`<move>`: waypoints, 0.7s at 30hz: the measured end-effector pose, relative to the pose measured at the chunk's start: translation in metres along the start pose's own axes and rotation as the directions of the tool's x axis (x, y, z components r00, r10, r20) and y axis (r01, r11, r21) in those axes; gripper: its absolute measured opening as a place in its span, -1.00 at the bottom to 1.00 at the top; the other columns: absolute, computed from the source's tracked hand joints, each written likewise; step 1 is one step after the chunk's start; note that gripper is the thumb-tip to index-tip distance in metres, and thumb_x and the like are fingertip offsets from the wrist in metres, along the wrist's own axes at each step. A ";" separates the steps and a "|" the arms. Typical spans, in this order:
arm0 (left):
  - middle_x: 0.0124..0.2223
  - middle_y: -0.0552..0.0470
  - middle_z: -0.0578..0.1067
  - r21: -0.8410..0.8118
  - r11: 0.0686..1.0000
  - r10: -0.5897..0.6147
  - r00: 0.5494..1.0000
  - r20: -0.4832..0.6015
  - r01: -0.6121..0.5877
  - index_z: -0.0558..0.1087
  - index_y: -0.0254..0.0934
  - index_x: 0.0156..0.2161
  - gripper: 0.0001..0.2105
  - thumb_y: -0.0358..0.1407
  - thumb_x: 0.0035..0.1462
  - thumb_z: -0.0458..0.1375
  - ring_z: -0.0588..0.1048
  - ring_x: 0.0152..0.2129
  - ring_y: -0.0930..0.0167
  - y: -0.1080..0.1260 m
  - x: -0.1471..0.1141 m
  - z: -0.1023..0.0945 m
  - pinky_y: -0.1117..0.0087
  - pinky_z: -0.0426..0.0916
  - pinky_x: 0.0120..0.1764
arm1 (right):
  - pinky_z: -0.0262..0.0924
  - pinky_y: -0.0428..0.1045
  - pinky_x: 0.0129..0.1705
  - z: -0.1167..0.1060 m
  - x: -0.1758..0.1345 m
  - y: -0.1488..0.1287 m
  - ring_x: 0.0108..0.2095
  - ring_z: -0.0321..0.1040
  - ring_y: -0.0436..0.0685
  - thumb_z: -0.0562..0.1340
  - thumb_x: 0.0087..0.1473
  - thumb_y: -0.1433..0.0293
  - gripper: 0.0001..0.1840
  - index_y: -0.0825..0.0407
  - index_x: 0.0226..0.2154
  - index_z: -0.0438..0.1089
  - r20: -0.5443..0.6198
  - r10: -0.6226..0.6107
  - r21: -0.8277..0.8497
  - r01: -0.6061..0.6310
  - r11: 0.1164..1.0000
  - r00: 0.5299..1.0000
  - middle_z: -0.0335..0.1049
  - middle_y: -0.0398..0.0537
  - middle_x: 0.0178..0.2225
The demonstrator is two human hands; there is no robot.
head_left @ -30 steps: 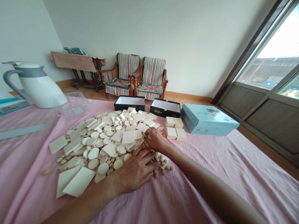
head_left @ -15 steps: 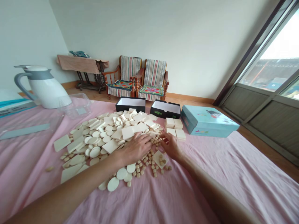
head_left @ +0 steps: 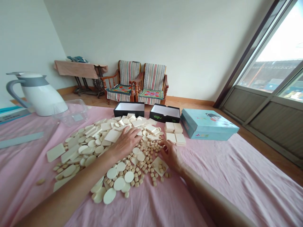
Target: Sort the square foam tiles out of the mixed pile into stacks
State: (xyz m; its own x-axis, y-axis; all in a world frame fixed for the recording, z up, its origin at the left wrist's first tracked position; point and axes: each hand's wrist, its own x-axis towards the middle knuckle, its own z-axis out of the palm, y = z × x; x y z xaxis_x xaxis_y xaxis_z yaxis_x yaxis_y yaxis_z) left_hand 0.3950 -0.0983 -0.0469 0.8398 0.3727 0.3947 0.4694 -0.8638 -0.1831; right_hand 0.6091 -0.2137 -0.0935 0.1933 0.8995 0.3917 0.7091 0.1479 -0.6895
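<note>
My left hand lies palm down over a heap of pale wooden pieces, fingers stretched out and apart. A white square tile sits beside its fingers. My right hand rests at the heap's right edge, fingers loosely curled with a gap between thumb and forefinger; I see nothing held in it. Small wooden cubes lie between my hands. A square tile with several cubes on it is just below my right hand. Round wooden discs lie in front of my left forearm.
Stacked square tiles stand beyond my right hand. Behind are two open black boxes and a light blue box. At left stand a white jug and a clear plastic container. A pink cloth covers the surface.
My left hand has drawn left and back across the heap, uncovering more cubes and discs between the hands. My right hand has barely moved. The view has shifted slightly.
</note>
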 end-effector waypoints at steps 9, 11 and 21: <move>0.03 -0.07 0.46 -0.136 0.991 -0.005 0.996 -0.085 -0.007 0.47 -0.24 -0.17 -0.83 -0.41 0.22 0.04 0.35 0.04 0.25 0.027 -0.032 -0.008 0.07 0.14 0.12 | 0.19 -0.07 -0.20 -0.009 0.061 -0.016 -0.29 0.36 0.05 0.12 0.00 0.54 -0.70 0.07 -0.18 0.40 0.129 -0.098 -0.330 0.136 0.934 0.987 0.42 -0.01 -0.22; -0.03 -0.06 0.49 -0.164 0.986 -0.001 0.996 -0.085 -0.013 0.48 -0.26 -0.23 -0.84 -0.41 0.24 0.03 0.38 -0.01 0.27 0.027 -0.036 -0.004 0.11 0.20 0.07 | 0.15 -0.06 -0.09 -0.007 0.082 -0.021 -0.14 0.34 0.09 0.12 0.03 0.50 -0.66 0.08 -0.10 0.38 0.185 -0.073 -0.447 0.150 0.882 0.980 0.43 0.04 -0.14; -0.10 -0.05 0.51 -0.212 0.977 -0.026 0.992 -0.124 -0.001 0.46 -0.27 -0.15 -0.84 -0.37 0.22 0.06 0.41 -0.08 0.29 0.022 -0.039 0.001 0.17 0.27 0.00 | 0.03 0.15 -0.05 0.030 0.110 -0.028 -0.10 0.29 0.32 0.20 0.02 0.25 -0.70 0.13 -0.26 0.42 0.154 0.077 -0.627 0.037 0.778 0.985 0.46 0.20 -0.22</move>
State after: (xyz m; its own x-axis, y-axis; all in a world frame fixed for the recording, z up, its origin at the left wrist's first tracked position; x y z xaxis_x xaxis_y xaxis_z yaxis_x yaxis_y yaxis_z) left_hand 0.3732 -0.1315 -0.0671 0.7871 0.3502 0.5077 0.4000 -0.9164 0.0120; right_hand 0.5898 -0.1066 -0.0492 0.1409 0.9607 0.2391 0.9841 -0.1095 -0.1399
